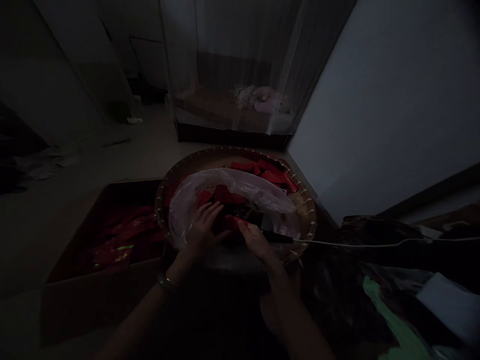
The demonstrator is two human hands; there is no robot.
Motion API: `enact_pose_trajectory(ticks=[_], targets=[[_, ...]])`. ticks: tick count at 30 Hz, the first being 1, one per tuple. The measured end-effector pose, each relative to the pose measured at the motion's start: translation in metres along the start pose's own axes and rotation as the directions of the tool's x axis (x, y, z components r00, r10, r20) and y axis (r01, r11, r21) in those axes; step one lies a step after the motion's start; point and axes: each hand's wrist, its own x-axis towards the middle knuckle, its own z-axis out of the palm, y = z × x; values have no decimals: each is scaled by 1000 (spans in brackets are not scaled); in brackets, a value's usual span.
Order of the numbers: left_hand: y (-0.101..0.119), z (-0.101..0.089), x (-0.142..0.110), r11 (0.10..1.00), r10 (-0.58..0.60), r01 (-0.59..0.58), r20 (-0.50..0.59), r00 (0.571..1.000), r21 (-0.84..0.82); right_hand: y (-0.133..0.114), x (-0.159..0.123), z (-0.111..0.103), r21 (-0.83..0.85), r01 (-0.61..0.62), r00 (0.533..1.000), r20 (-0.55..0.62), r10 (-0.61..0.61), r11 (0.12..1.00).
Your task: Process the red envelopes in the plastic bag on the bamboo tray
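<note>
The picture is very dark. My left hand [206,225] reaches over a round woven bamboo tray [310,210], its fingers spread apart beside dark red pieces [223,194] that look like cloth or pouches. My right hand [255,239] is closed, thumb on top, around a slim corded tool. The tool's black end [279,237] sticks out to the right, and a pale cord [348,245] runs from it. A red part or piece [233,220] shows at my right thumb; which it is, I cannot tell. Beneath both hands lies a clear plastic bag [187,192], spread inside the tray.
More red pieces [275,176] lie at the tray's far right. A cardboard box [93,295] of red items stands at left. Right of me are dark piled things and green cloth [390,315]. Beyond the tray is a netted bed [232,132]; a white wall [397,100] rises at right.
</note>
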Motion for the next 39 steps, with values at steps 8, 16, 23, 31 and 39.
enact_pose_trajectory(ticks=[8, 16, 23, 31, 39], targets=[[15, 13, 1, 971, 93, -131, 190, 977, 201, -11, 3, -11, -180, 64, 991, 131, -41, 982], [1, 16, 0, 983, -179, 182, 81, 981, -36, -14, 43, -70, -489, 82, 996, 8, -89, 868], [-10, 12, 0, 948, -294, 289, -13, 956, -132, 14, 77, -68, -881, 9, 978, 107, 181, 473], [-12, 11, -1, 891, -422, 393, -91, 902, -228, 4, 89, -37, -812, 188, 957, 277, 82, 553], [-14, 12, -2, 893, -415, 387, -87, 906, -232, 8, 89, -46, -862, 105, 954, 228, 194, 496]])
